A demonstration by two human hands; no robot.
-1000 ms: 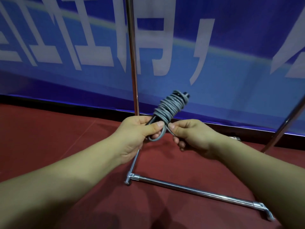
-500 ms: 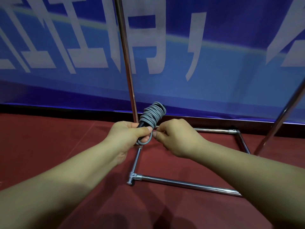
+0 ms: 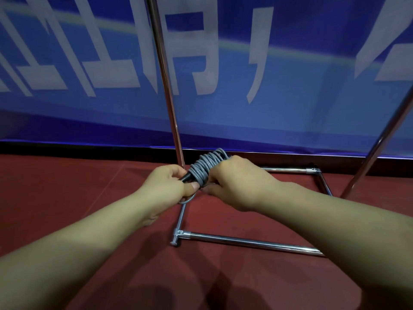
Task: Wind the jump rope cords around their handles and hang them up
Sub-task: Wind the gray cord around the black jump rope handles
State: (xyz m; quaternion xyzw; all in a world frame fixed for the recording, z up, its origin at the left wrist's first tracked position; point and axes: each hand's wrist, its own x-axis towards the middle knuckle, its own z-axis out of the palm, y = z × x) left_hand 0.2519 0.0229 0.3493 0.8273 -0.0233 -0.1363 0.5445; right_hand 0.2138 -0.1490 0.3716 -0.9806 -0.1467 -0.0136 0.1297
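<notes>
A jump rope point(image 3: 204, 167) with grey cord coiled tightly around its black handles sits between my hands at the middle of the view. My left hand point(image 3: 167, 183) grips the black handle end, thumb pressed over a small cord loop that pokes out below. My right hand point(image 3: 237, 184) is closed over the far side of the coil, fingers pinching the cord near the left thumb. The bundle points up and away from me, just in front of the chrome rack's left upright point(image 3: 166, 86).
The chrome rack's base bars point(image 3: 245, 241) lie on the dark red floor below my hands. A second slanted pole point(image 3: 384, 139) rises at the right. A blue banner with large white characters point(image 3: 223, 74) covers the wall behind.
The bundle has dropped lower and tilted more away. My right hand has moved from pinching the loop to closing over the coil, while the left keeps its grip on the handle.
</notes>
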